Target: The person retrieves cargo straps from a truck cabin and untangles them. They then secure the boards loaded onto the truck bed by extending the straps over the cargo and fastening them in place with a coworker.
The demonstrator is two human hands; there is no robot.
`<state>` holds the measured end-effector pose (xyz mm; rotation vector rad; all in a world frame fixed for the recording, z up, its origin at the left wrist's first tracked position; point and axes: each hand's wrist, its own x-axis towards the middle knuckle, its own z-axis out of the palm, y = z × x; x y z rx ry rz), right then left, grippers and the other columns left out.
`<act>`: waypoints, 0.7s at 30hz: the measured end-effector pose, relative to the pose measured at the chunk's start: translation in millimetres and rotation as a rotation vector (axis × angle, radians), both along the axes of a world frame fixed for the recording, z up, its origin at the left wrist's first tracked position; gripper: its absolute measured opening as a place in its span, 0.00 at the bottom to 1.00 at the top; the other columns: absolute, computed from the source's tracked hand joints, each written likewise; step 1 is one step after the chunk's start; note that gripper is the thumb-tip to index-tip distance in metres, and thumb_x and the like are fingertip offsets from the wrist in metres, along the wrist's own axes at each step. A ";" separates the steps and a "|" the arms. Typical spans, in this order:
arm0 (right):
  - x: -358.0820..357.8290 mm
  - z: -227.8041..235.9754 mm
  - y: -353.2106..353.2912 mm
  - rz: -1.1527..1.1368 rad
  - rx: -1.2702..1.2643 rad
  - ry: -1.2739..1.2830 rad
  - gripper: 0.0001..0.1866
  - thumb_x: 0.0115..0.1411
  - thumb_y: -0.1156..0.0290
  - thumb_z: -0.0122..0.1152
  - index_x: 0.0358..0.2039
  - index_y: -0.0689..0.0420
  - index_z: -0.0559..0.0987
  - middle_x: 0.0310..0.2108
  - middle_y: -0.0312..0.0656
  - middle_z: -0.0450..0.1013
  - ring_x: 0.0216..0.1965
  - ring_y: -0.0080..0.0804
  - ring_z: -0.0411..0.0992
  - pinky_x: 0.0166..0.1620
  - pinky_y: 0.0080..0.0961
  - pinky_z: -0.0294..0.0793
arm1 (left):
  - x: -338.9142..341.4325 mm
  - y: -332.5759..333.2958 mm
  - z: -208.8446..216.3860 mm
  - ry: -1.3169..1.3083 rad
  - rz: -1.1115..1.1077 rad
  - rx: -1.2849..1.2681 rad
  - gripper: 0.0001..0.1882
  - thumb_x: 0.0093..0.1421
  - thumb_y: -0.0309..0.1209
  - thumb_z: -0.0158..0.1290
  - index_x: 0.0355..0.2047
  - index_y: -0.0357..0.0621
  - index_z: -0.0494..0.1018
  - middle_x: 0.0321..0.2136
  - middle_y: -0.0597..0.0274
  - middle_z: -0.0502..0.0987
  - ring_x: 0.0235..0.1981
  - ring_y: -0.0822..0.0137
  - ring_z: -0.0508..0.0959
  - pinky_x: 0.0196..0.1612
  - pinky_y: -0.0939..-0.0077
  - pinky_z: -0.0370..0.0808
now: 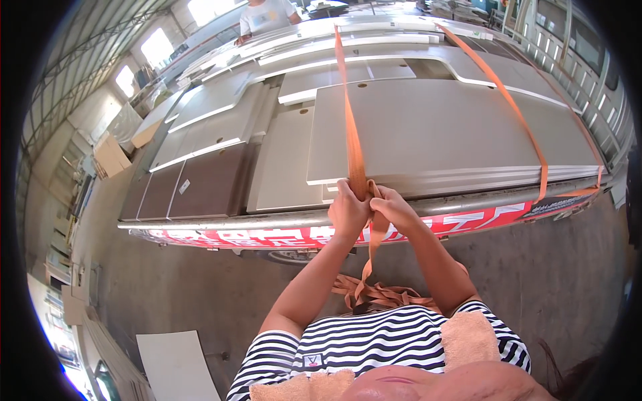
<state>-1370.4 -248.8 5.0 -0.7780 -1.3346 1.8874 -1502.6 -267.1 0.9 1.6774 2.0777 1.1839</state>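
Note:
An orange strap [350, 123] runs over the stacked grey panels [428, 127] down to the near edge of the truck bed. There my left hand [350, 212] is closed around it, just above the metal side rail [294, 219]. Close beside it, my right hand [392, 208] grips a looped part of the same strap. What lies between the two sets of fingers is partly hidden. The loose end hangs below my hands toward a bundle of orange strap [384, 294] in front of my body.
Two further orange straps [501, 87] cross the load on the right. Dark brown panels [200, 184] lie at the near left. A person [266, 19] stands beyond the load. A red banner [267, 235] covers the truck's side. A pale board [177, 364] is at lower left.

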 end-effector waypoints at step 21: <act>-7.6 -15.5 -37.0 -0.249 0.413 -0.360 0.25 0.60 0.73 0.54 0.60 0.55 0.66 0.24 0.44 0.74 0.22 0.28 0.74 0.28 0.27 0.74 | -15.2 -10.2 -9.0 -0.708 -0.243 0.009 0.20 0.51 0.19 0.47 0.47 0.30 0.68 0.39 0.53 0.77 0.38 0.67 0.78 0.41 0.73 0.75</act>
